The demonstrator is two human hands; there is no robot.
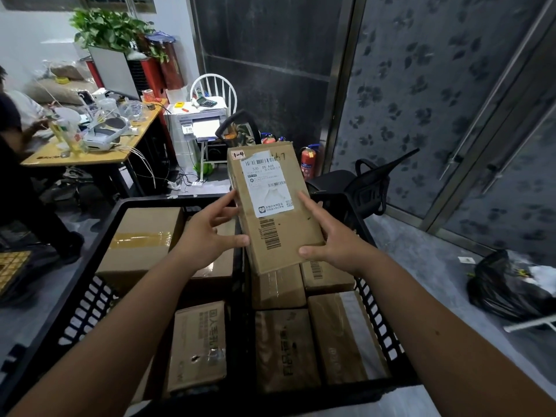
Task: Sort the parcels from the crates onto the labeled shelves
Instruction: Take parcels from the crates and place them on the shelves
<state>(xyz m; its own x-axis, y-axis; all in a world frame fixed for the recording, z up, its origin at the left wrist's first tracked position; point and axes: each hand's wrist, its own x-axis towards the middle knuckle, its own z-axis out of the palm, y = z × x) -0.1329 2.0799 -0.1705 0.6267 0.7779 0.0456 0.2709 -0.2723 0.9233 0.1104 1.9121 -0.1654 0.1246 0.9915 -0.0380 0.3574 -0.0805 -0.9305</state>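
Note:
I hold a flat brown cardboard parcel [278,230] tilted up above the crates, its white shipping label and a handwritten "1-4" tag facing me. My left hand [210,233] grips its left edge and my right hand [328,239] grips its right edge near the lower corner. Below it stand two black plastic crates: the left crate [87,299] holds a large taped box [144,236] and a printed box [198,344], the right crate [379,320] holds several smaller brown boxes [285,347]. No shelves are in view.
A person sits at a cluttered wooden desk [90,152] at the left. A printer [198,121], a white chair [213,85], fire extinguishers [308,161] and a black office chair [367,185] stand behind the crates. A black rubbish bag [508,284] lies on the floor at right.

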